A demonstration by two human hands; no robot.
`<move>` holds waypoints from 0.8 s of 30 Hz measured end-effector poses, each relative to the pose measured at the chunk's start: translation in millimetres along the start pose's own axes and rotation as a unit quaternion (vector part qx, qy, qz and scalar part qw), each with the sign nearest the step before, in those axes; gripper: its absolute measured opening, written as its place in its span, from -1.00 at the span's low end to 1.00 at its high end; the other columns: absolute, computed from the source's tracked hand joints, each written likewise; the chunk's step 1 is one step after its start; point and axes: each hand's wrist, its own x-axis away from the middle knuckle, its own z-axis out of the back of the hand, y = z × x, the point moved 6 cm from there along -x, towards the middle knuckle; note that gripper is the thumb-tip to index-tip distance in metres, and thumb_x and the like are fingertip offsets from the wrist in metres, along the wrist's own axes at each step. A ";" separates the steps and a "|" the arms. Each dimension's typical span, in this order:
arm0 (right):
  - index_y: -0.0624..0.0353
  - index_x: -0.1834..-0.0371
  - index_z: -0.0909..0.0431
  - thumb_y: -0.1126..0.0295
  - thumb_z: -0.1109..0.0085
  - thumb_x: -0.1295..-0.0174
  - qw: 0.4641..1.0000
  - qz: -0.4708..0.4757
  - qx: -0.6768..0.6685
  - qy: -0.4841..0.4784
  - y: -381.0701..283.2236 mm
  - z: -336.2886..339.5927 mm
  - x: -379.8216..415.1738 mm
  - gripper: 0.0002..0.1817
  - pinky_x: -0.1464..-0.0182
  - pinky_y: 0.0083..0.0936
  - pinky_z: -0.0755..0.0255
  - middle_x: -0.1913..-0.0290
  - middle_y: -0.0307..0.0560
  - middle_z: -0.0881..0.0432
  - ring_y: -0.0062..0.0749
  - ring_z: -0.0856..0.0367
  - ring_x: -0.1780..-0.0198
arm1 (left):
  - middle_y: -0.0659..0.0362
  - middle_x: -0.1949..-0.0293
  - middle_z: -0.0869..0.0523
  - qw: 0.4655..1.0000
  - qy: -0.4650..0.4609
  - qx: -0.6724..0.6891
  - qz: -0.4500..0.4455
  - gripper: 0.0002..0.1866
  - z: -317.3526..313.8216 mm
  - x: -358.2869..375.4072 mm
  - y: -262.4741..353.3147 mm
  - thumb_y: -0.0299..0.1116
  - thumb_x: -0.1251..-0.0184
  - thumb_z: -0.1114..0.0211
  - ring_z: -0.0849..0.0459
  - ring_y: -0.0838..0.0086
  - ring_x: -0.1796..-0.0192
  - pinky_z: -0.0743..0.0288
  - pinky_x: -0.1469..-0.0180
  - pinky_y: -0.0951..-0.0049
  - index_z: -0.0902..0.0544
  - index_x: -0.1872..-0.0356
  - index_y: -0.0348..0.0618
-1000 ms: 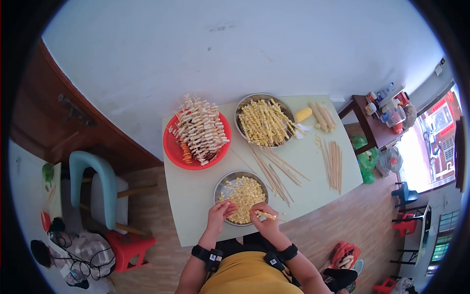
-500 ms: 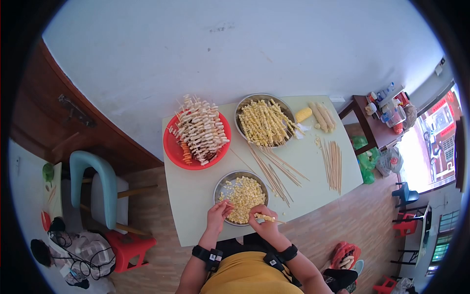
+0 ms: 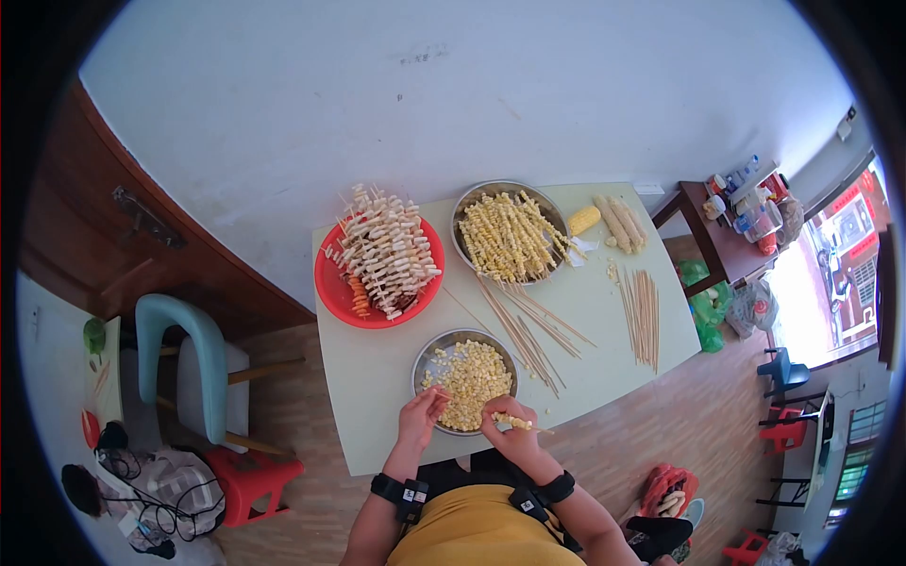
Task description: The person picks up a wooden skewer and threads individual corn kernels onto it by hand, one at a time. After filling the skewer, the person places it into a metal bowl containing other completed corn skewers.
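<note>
A metal bowl of loose corn kernels point(image 3: 472, 377) sits near the table's front edge. Over its lower left rim, my left hand point(image 3: 422, 415) has its fingertips pinched together; what they hold is too small to make out. My right hand point(image 3: 511, 427), at the bowl's lower right rim, is closed round a skewer threaded with corn kernels point(image 3: 515, 421). Farther back stands a metal bowl of corn skewers point(image 3: 510, 234). Left of it is a red basin point(image 3: 330, 292) with skewers of pale, sliced pieces and one orange skewer.
Bare wooden sticks point(image 3: 525, 341) lie mid-table, with more sticks point(image 3: 641, 321) at the right. A yellow corn cob point(image 3: 584, 221) and stripped cobs point(image 3: 623, 224) are at the back right. A blue chair point(image 3: 193, 368) and a red stool point(image 3: 250, 481) stand left of the table.
</note>
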 end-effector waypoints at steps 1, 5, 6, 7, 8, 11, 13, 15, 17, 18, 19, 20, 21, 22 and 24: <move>0.17 0.51 -0.37 0.59 -0.13 0.16 1.000 0.001 0.002 -0.003 -0.1 -0.2 0.2 -0.84 0.45 -0.58 -0.38 0.52 -0.13 -0.49 -0.35 -0.53 0.50 | 0.12 0.35 -0.61 1.000 0.001 -0.001 -0.001 -0.78 0.4 0.0 0.4 -0.43 -0.21 -0.06 -0.59 0.58 0.35 -0.47 0.29 0.71 -0.49 0.16 -0.30; 0.17 0.51 -0.37 0.59 -0.13 0.15 1.000 0.000 0.000 -0.009 -0.9 -1.3 -1.2 -0.85 0.45 -0.58 -0.38 0.52 -0.13 -0.49 -0.35 -0.53 0.50 | 0.13 0.34 -0.61 1.000 0.002 -0.006 -0.002 -0.78 0.2 0.0 0.5 -0.43 -0.21 -0.06 -0.58 0.60 0.36 -0.47 0.31 0.72 -0.49 0.16 -0.30; 0.17 0.51 -0.37 0.59 -0.13 0.15 1.000 0.002 -0.001 -0.009 -0.8 -1.2 -1.2 -0.84 0.45 -0.58 -0.38 0.52 -0.12 -0.49 -0.35 -0.53 0.50 | 0.13 0.34 -0.61 1.000 0.001 -0.011 -0.005 -0.78 -0.4 0.4 1.4 -0.42 -0.21 -0.06 -0.58 0.61 0.36 -0.47 0.31 0.72 -0.49 0.16 -0.30; 0.17 0.51 -0.37 0.59 -0.13 0.15 1.000 0.003 -0.002 -0.009 -0.7 -1.1 -1.1 -0.84 0.45 -0.58 -0.38 0.52 -0.12 -0.49 -0.34 -0.53 0.50 | 0.13 0.34 -0.61 1.000 0.000 -0.017 -0.008 -0.78 -0.8 0.6 2.0 -0.42 -0.21 -0.06 -0.58 0.62 0.36 -0.47 0.31 0.72 -0.49 0.16 -0.30; 0.17 0.51 -0.37 0.59 -0.13 0.15 1.000 0.003 -0.002 -0.009 -1.1 -0.9 -1.2 -0.84 0.45 -0.58 -0.38 0.52 -0.12 -0.49 -0.34 -0.53 0.50 | 0.13 0.34 -0.61 1.000 -0.001 -0.017 -0.008 -0.78 0.1 -0.2 1.0 -0.42 -0.21 -0.06 -0.58 0.62 0.36 -0.47 0.31 0.72 -0.49 0.16 -0.30; 0.17 0.50 -0.37 0.60 -0.13 0.15 1.000 0.006 0.006 -0.013 -3.1 -1.4 -2.0 -0.84 0.45 -0.58 -0.38 0.52 -0.12 -0.49 -0.34 -0.53 0.50 | 0.12 0.33 -0.61 1.000 -0.006 0.000 -0.015 -0.78 2.1 -2.5 0.0 -0.42 -0.22 -0.05 -0.57 0.63 0.37 -0.47 0.31 0.74 -0.49 0.16 -0.30; 0.17 0.50 -0.37 0.60 -0.13 0.15 1.000 0.006 0.009 -0.012 -3.6 -0.9 -2.3 -0.84 0.45 -0.58 -0.38 0.52 -0.12 -0.49 -0.35 -0.53 0.51 | 0.11 0.32 -0.60 1.000 -0.008 0.010 -0.012 -0.78 1.2 -1.8 0.0 -0.42 -0.22 -0.05 -0.57 0.64 0.37 -0.48 0.31 0.75 -0.48 0.16 -0.31; 0.17 0.50 -0.37 0.60 -0.13 0.15 1.000 0.005 0.008 -0.010 -2.8 -0.9 -2.0 -0.84 0.45 -0.58 -0.38 0.53 -0.12 -0.49 -0.35 -0.53 0.51 | 0.10 0.32 -0.60 1.000 -0.013 0.017 -0.010 -0.78 0.6 -1.5 0.4 -0.42 -0.22 -0.05 -0.58 0.63 0.37 -0.49 0.30 0.75 -0.48 0.16 -0.31; 0.17 0.50 -0.37 0.60 -0.12 0.15 1.000 0.004 0.006 -0.009 -2.5 -0.9 -2.0 -0.84 0.45 -0.58 -0.38 0.53 -0.12 -0.49 -0.35 -0.53 0.51 | 0.09 0.32 -0.60 1.000 -0.017 0.024 -0.009 -0.78 0.2 -1.4 0.5 -0.42 -0.22 -0.05 -0.58 0.63 0.37 -0.49 0.30 0.75 -0.48 0.16 -0.31; 0.17 0.50 -0.37 0.59 -0.12 0.15 1.000 0.006 0.006 -0.009 -2.6 -0.9 -2.2 -0.84 0.45 -0.58 -0.38 0.53 -0.13 -0.49 -0.35 -0.53 0.51 | 0.09 0.31 -0.60 0.999 -0.019 0.029 -0.009 -0.78 0.2 -1.6 0.3 -0.42 -0.22 -0.05 -0.58 0.63 0.37 -0.49 0.30 0.75 -0.48 0.16 -0.31; 0.17 0.50 -0.37 0.59 -0.12 0.14 1.000 0.007 0.006 -0.009 -2.7 -0.9 -2.1 -0.84 0.45 -0.58 -0.38 0.53 -0.13 -0.49 -0.35 -0.53 0.51 | 0.08 0.31 -0.60 0.999 -0.021 0.035 -0.010 -0.78 0.2 -1.6 0.0 -0.42 -0.22 -0.05 -0.58 0.62 0.37 -0.49 0.29 0.74 -0.48 0.16 -0.31; 0.17 0.50 -0.37 0.59 -0.12 0.14 1.000 0.007 0.006 -0.009 -2.2 -0.9 -1.6 -0.84 0.45 -0.58 -0.38 0.53 -0.13 -0.49 -0.35 -0.53 0.51 | 0.08 0.31 -0.60 0.999 -0.021 0.034 -0.010 -0.78 0.5 -1.6 -0.4 -0.42 -0.22 -0.05 -0.58 0.62 0.37 -0.49 0.29 0.74 -0.48 0.16 -0.31; 0.17 0.50 -0.37 0.59 -0.12 0.14 1.000 0.002 0.005 -0.010 -0.6 -1.0 -0.9 -0.84 0.45 -0.58 -0.38 0.52 -0.13 -0.49 -0.35 -0.53 0.50 | 0.08 0.31 -0.60 0.999 -0.018 0.032 -0.009 -0.78 0.6 -1.5 -0.6 -0.42 -0.22 -0.05 -0.58 0.62 0.37 -0.49 0.29 0.74 -0.47 0.15 -0.31; 0.17 0.49 -0.37 0.59 -0.12 0.14 1.000 -0.003 0.004 -0.011 0.6 -0.9 -0.4 -0.85 0.45 -0.58 -0.38 0.52 -0.13 -0.50 -0.35 -0.53 0.50 | 0.08 0.31 -0.60 0.999 -0.015 0.030 -0.008 -0.77 0.6 -1.5 -0.9 -0.42 -0.22 -0.05 -0.58 0.62 0.37 -0.50 0.29 0.74 -0.47 0.15 -0.31; 0.17 0.49 -0.37 0.59 -0.12 0.14 1.000 -0.003 0.006 -0.010 1.1 -0.5 0.2 -0.85 0.45 -0.58 -0.38 0.51 -0.13 -0.50 -0.35 -0.53 0.50 | 0.08 0.30 -0.60 1.000 -0.014 0.024 -0.010 -0.78 0.4 -1.3 -1.1 -0.42 -0.22 -0.04 -0.58 0.62 0.37 -0.50 0.29 0.75 -0.47 0.15 -0.31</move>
